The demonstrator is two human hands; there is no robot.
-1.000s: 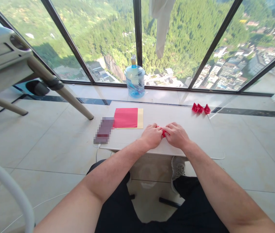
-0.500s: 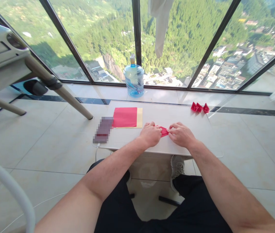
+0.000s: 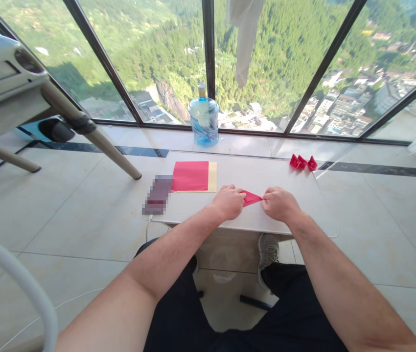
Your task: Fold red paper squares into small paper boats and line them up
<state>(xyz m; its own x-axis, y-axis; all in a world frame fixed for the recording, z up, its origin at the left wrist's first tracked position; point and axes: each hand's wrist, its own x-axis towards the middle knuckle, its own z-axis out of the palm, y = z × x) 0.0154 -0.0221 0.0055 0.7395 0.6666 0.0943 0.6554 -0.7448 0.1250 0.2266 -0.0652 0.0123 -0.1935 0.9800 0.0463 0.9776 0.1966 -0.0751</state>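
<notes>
Between my hands, near the front edge of the low white table [image 3: 189,210], lies a folded piece of red paper [image 3: 251,198] that narrows to a point on the right. My left hand [image 3: 230,201] is closed over its left part and hides that side. At the pointed tip, my right hand [image 3: 278,203] pinches the paper between thumb and finger. Three small folded red paper shapes [image 3: 302,163] stand together at the far right corner. On the left is a stack of red paper sheets [image 3: 191,176] over yellow paper [image 3: 212,177].
A blurred-out phone [image 3: 158,194] with a white cable [image 3: 147,230] lies at the table's left edge. Behind the table, a blue water jug [image 3: 203,122] stands against the window. A metal-legged piece of furniture [image 3: 108,149] is at the left.
My right hand has shifted slightly right, to the paper's tip, and its fingers have curled in. More of the red paper shows between my hands. My left hand has stayed nearly in place.
</notes>
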